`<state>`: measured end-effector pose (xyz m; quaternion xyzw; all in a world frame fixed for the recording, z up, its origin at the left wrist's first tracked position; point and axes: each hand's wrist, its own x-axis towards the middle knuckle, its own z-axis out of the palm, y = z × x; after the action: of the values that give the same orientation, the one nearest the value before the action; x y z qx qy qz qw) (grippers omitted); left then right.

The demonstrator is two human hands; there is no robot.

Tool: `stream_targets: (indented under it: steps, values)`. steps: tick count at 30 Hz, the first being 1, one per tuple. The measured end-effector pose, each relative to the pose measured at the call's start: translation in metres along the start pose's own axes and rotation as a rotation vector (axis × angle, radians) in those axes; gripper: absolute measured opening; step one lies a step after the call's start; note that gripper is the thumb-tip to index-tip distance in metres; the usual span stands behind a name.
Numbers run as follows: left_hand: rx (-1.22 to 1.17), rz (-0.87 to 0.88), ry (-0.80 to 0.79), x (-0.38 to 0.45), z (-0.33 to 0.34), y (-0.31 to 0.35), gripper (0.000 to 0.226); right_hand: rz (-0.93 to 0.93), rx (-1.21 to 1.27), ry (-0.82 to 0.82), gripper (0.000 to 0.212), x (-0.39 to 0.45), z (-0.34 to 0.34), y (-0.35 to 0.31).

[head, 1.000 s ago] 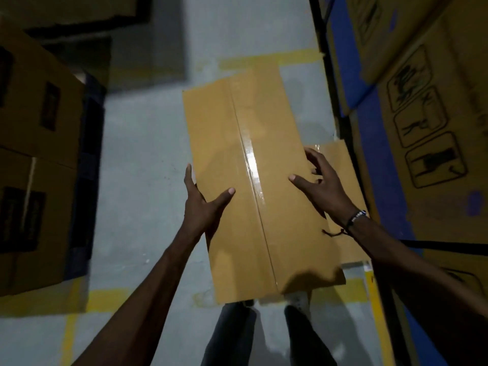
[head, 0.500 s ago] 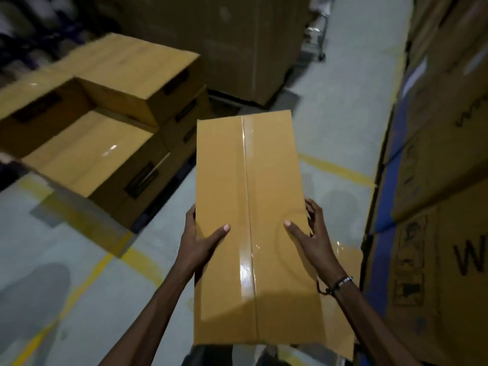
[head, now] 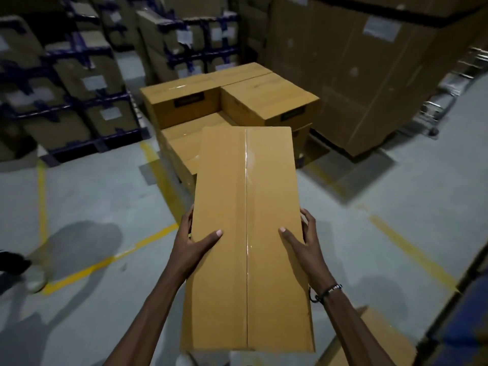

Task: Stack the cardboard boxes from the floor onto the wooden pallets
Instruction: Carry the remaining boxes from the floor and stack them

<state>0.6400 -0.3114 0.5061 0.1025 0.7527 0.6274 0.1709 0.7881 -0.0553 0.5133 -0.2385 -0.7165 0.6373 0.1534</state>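
Note:
I hold a long brown cardboard box [head: 245,233] with a taped centre seam, lifted off the floor in front of me. My left hand [head: 192,241] grips its left edge, thumb on top. My right hand [head: 301,244], a bracelet on the wrist, grips its right edge the same way. Ahead stands a stack of similar boxes [head: 237,101] in two layers, with a lower box top [head: 182,143] exposed at the front left. The held box hides the stack's near edge, and the pallet under it is not visible.
Another cardboard box [head: 377,342] lies on the floor at my lower right. Large wrapped cartons [head: 356,75] stand behind on the right, blue racks of boxes [head: 79,88] on the left. Yellow lines [head: 111,257] mark the grey floor. A person's shoe [head: 37,281] shows at far left.
The view has swung from looking down at the floor to facing the stack. The box stays in both hands and is now pointed at the stacked boxes.

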Motion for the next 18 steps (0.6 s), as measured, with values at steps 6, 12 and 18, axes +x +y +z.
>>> stream_targets:
  steps: [6,12,18]
  values:
    - [-0.03,-0.027,0.088,0.019,-0.103,-0.014,0.093,0.008,-0.013,-0.082,0.071,0.025,0.103,-0.019]
    - [-0.04,-0.048,0.149,0.045,-0.194,-0.03,0.09,0.035,-0.037,-0.117,0.073,0.048,0.202,-0.03]
    - [-0.064,-0.072,0.168,0.088,-0.257,-0.044,0.089,0.066,-0.053,-0.128,0.079,0.078,0.272,-0.041]
